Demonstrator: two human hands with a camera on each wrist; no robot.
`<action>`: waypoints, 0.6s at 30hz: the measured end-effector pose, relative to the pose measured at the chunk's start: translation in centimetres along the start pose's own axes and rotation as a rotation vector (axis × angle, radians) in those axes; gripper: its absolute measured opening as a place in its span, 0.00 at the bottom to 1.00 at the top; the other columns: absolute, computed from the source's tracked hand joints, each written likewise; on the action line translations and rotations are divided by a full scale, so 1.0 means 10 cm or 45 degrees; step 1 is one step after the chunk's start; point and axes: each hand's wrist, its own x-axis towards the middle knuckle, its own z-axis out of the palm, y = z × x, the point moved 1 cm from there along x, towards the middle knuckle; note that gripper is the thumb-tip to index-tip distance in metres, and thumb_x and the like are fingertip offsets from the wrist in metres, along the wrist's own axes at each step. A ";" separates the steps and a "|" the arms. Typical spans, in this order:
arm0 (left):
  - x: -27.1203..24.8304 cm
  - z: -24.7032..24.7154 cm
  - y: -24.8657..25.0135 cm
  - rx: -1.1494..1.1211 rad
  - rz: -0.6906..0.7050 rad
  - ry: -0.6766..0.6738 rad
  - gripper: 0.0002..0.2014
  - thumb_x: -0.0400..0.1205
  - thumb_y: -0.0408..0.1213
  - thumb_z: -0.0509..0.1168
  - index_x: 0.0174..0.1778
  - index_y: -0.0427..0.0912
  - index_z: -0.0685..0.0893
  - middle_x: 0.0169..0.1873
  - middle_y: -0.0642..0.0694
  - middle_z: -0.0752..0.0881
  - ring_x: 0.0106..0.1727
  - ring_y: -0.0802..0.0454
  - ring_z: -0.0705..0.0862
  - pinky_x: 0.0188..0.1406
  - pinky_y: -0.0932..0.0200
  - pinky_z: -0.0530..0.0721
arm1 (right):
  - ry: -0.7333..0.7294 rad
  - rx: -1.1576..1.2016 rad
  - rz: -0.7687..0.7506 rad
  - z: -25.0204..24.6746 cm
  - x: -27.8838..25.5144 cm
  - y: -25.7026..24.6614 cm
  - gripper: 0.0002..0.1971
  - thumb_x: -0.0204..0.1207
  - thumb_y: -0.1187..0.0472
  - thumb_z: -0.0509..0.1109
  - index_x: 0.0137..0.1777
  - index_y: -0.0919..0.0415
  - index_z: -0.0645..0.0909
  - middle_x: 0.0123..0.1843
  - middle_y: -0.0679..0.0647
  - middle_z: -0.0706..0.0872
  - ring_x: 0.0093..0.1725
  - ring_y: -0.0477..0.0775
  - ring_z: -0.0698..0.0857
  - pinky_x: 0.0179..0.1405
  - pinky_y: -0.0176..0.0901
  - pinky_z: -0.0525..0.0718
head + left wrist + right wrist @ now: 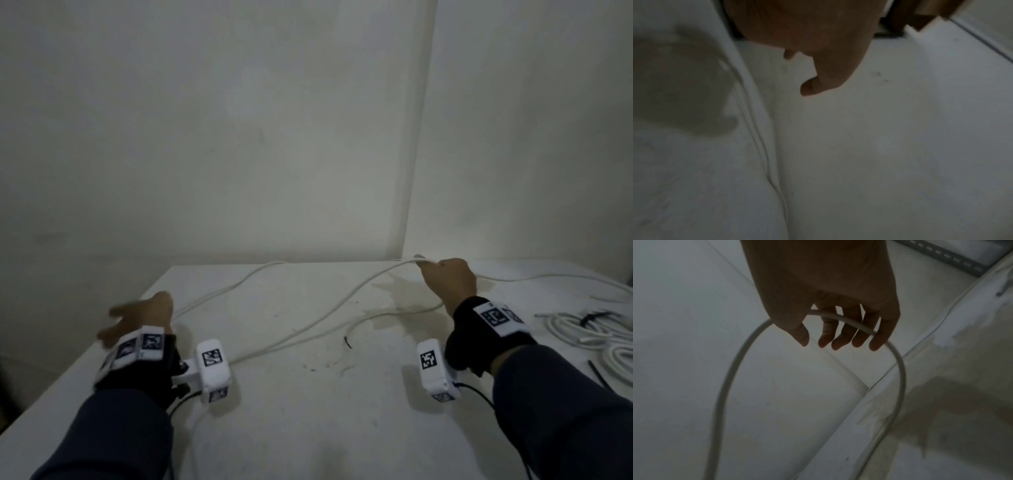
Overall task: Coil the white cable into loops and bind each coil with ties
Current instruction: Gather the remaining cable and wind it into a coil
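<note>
The right hand [448, 281] is raised over the far side of the white table [308, 428], its fingers [875, 340] curled round the white cable [318, 318]. The cable is thin, round and smooth. In the right wrist view it passes across the inside of the fingers and hangs down in an arch on both sides of that hand. From the grip one run droops toward the left hand and crosses the tabletop between the two hands, and another run trails away to the right of the right hand.

The left hand [137, 318] hovers at the left edge of the table with fingers spread and loose, holding nothing; it is blurred. A strand of cable lies just past it.

To the right of the right hand rests a bundle of coiled white cable [582, 335], its loops bunched with a black tie [592, 317] across them. A loose black tie [597, 371] lies nearer the right forearm, and a short dark piece [347, 342] lies between the hands. The matte tabletop shows a pale brownish stain [394, 298] beside the right hand.
</note>
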 end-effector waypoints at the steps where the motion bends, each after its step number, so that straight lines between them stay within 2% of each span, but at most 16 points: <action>1: -0.10 0.05 0.10 0.129 0.080 0.021 0.29 0.79 0.44 0.61 0.74 0.31 0.68 0.74 0.26 0.67 0.74 0.27 0.68 0.73 0.39 0.69 | -0.010 0.081 0.030 0.05 0.00 -0.01 0.20 0.76 0.47 0.70 0.37 0.66 0.80 0.35 0.58 0.83 0.42 0.63 0.82 0.42 0.47 0.80; 2: -0.25 0.11 0.22 0.163 0.203 -0.077 0.22 0.81 0.42 0.61 0.67 0.30 0.76 0.67 0.27 0.75 0.67 0.30 0.75 0.66 0.43 0.75 | -0.024 0.163 0.053 0.09 -0.01 -0.03 0.18 0.75 0.48 0.71 0.39 0.65 0.81 0.38 0.59 0.84 0.43 0.63 0.83 0.44 0.49 0.83; 3: -0.39 0.22 0.32 0.069 0.304 -0.292 0.16 0.82 0.39 0.61 0.58 0.30 0.81 0.56 0.30 0.83 0.55 0.36 0.83 0.54 0.50 0.82 | -0.044 0.231 0.055 0.13 -0.03 -0.06 0.15 0.74 0.49 0.71 0.38 0.63 0.81 0.38 0.58 0.84 0.43 0.63 0.83 0.44 0.49 0.84; 4: -0.62 0.33 0.40 -0.008 0.303 -0.621 0.12 0.84 0.39 0.61 0.50 0.33 0.85 0.46 0.36 0.86 0.41 0.44 0.86 0.40 0.57 0.82 | -0.066 0.279 0.030 0.17 -0.06 -0.11 0.14 0.74 0.51 0.71 0.34 0.60 0.79 0.35 0.56 0.82 0.41 0.61 0.81 0.40 0.47 0.82; 5: -0.83 0.43 0.43 -0.034 0.256 -0.970 0.15 0.85 0.42 0.60 0.45 0.35 0.88 0.39 0.41 0.87 0.32 0.51 0.85 0.29 0.63 0.78 | -0.092 0.309 -0.010 0.20 -0.09 -0.17 0.16 0.74 0.52 0.71 0.29 0.58 0.75 0.31 0.54 0.79 0.39 0.58 0.79 0.35 0.43 0.77; 6: -1.06 0.52 0.45 0.033 0.200 -1.290 0.20 0.85 0.47 0.58 0.44 0.37 0.89 0.38 0.42 0.88 0.29 0.55 0.84 0.26 0.67 0.75 | -0.115 0.320 -0.066 0.23 -0.14 -0.24 0.18 0.75 0.53 0.71 0.27 0.57 0.72 0.29 0.52 0.75 0.36 0.56 0.76 0.31 0.42 0.71; 7: -1.27 0.62 0.44 0.120 0.183 -1.519 0.25 0.85 0.54 0.55 0.48 0.38 0.89 0.42 0.42 0.90 0.31 0.56 0.85 0.26 0.69 0.76 | -0.135 0.312 -0.138 0.25 -0.19 -0.31 0.19 0.75 0.54 0.71 0.26 0.57 0.71 0.27 0.52 0.73 0.34 0.55 0.75 0.29 0.42 0.68; 8: -1.41 0.73 0.43 0.149 0.163 -1.647 0.29 0.83 0.60 0.53 0.52 0.38 0.88 0.47 0.40 0.90 0.35 0.54 0.87 0.28 0.67 0.79 | -0.153 0.287 -0.224 0.27 -0.25 -0.37 0.20 0.75 0.54 0.72 0.25 0.57 0.70 0.26 0.52 0.71 0.31 0.55 0.73 0.29 0.42 0.67; 9: -1.51 0.82 0.42 0.098 0.125 -1.683 0.32 0.82 0.63 0.52 0.57 0.37 0.85 0.51 0.38 0.90 0.40 0.50 0.89 0.32 0.64 0.81 | -0.176 0.244 -0.315 0.28 -0.32 -0.42 0.20 0.75 0.55 0.72 0.25 0.58 0.70 0.24 0.52 0.71 0.29 0.54 0.72 0.29 0.43 0.66; 10: -1.61 0.92 0.42 -0.047 0.074 -1.638 0.32 0.81 0.64 0.54 0.59 0.37 0.82 0.53 0.37 0.89 0.44 0.46 0.89 0.37 0.60 0.83 | -0.212 0.189 -0.408 0.28 -0.39 -0.47 0.19 0.74 0.57 0.73 0.25 0.59 0.70 0.23 0.52 0.70 0.27 0.53 0.71 0.28 0.42 0.67; 11: -1.66 1.02 0.43 -0.252 0.039 -1.532 0.29 0.81 0.62 0.57 0.60 0.38 0.80 0.55 0.36 0.88 0.48 0.44 0.88 0.42 0.56 0.84 | -0.262 0.123 -0.488 0.28 -0.47 -0.49 0.18 0.73 0.58 0.73 0.25 0.60 0.71 0.23 0.52 0.70 0.26 0.52 0.71 0.27 0.41 0.67; 13: -1.68 1.16 0.48 -0.693 -0.016 -1.348 0.19 0.84 0.52 0.60 0.56 0.38 0.78 0.55 0.37 0.86 0.51 0.42 0.86 0.48 0.51 0.85 | -0.361 -0.025 -0.611 0.28 -0.58 -0.47 0.19 0.71 0.61 0.73 0.24 0.58 0.69 0.22 0.50 0.70 0.24 0.49 0.70 0.26 0.40 0.68; 15: -1.67 1.21 0.54 -1.017 -0.062 -1.283 0.09 0.88 0.39 0.57 0.48 0.37 0.77 0.49 0.36 0.86 0.49 0.43 0.86 0.45 0.47 0.86 | -0.441 -0.153 -0.621 0.27 -0.66 -0.39 0.20 0.70 0.60 0.72 0.22 0.56 0.66 0.21 0.49 0.69 0.24 0.47 0.70 0.26 0.39 0.67; 18: -1.64 1.24 0.52 -0.981 -0.064 -1.289 0.10 0.88 0.30 0.53 0.43 0.34 0.76 0.41 0.36 0.88 0.44 0.42 0.88 0.41 0.46 0.88 | -0.509 -0.200 -0.518 0.25 -0.66 -0.18 0.21 0.71 0.60 0.71 0.21 0.56 0.66 0.21 0.49 0.69 0.23 0.47 0.69 0.22 0.34 0.66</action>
